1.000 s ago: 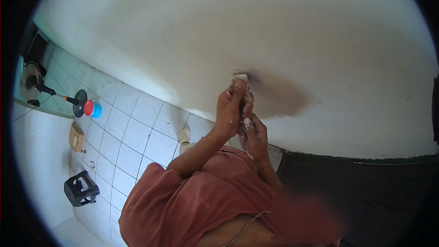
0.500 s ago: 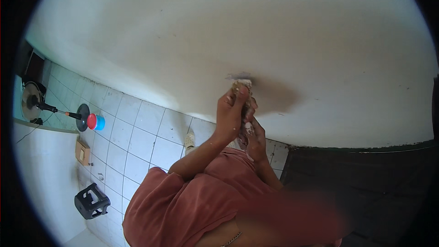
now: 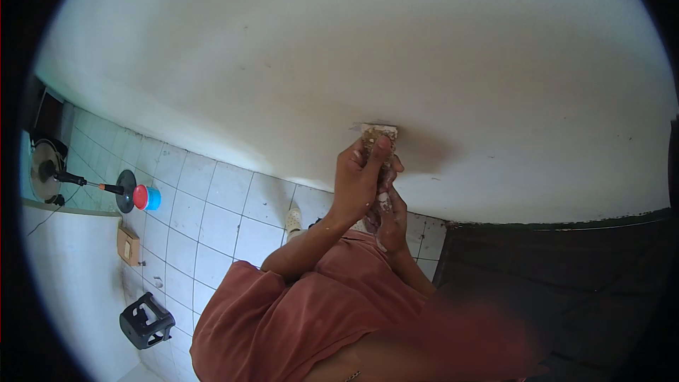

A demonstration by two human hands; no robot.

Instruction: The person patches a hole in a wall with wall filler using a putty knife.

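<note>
A putty knife (image 3: pixel 378 132) crusted with dried filler has its wide edge against the pale wall (image 3: pixel 495 85), beside a small greyish patch (image 3: pixel 356 126). My left hand (image 3: pixel 356 180) is closed round it, the thumb pressed along the blade. Just below, my right hand (image 3: pixel 392 226) grips the lower end, where a white-smeared handle shows between the fingers. White paste marks the fingers of both hands. Part of the handle is hidden by the hands.
White floor tiles (image 3: pixel 226 194) run along the wall's foot. To the left stand a fan (image 3: pixel 49 170), a blue tub with a red lid (image 3: pixel 147 197), a cardboard box (image 3: pixel 129 246) and a black plastic stool (image 3: pixel 147 321). A dark panel (image 3: pixel 566 290) fills the lower right.
The putty knife's blade has turned, so more of its broad face shows against the wall. Both hands keep their hold, and the view has shifted slightly.
</note>
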